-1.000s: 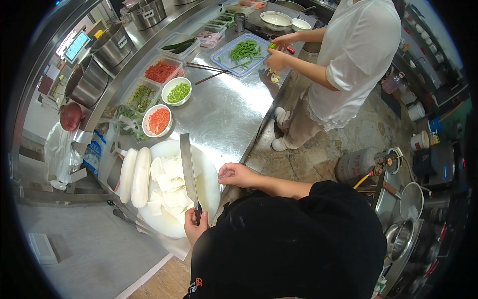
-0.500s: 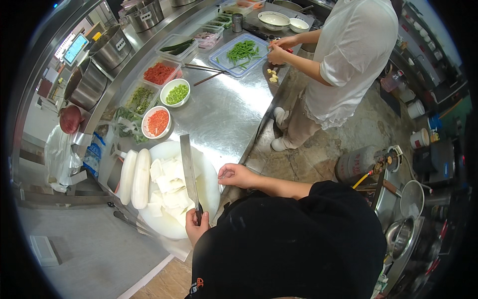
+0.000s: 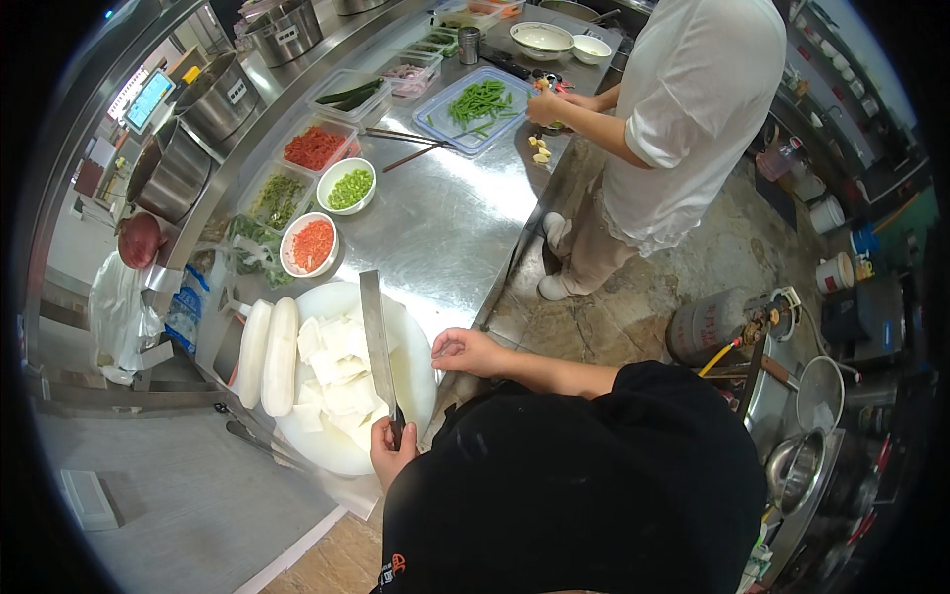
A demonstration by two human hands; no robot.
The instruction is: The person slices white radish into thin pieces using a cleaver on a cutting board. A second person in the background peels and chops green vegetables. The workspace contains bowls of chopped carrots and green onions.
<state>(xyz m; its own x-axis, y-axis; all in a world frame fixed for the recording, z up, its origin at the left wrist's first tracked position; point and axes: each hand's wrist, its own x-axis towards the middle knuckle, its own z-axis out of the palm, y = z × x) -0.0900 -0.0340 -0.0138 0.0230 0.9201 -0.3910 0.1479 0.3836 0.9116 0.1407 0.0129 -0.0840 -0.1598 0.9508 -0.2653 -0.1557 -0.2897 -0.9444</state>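
Note:
A cleaver stands edge-on over the round white cutting board, its blade pointing away from me. My left hand grips its dark handle at the board's near edge. Left of the blade lies a pile of flat white vegetable slices. Two long, peeled white vegetables that look like daikon radishes lie side by side on the board's left. My right hand hovers by the board's right edge, fingers loosely curled and a little apart, with nothing visible in it.
Bowls of chopped red and green vegetables stand beyond the board, near tubs along the left. A co-worker in white works at the far right beside a tray of cut green beans. A gas cylinder stands right.
My hands and the cleaver have hardly moved. The co-worker's hands have shifted slightly, and an orange-yellow item now shows at their fingers.

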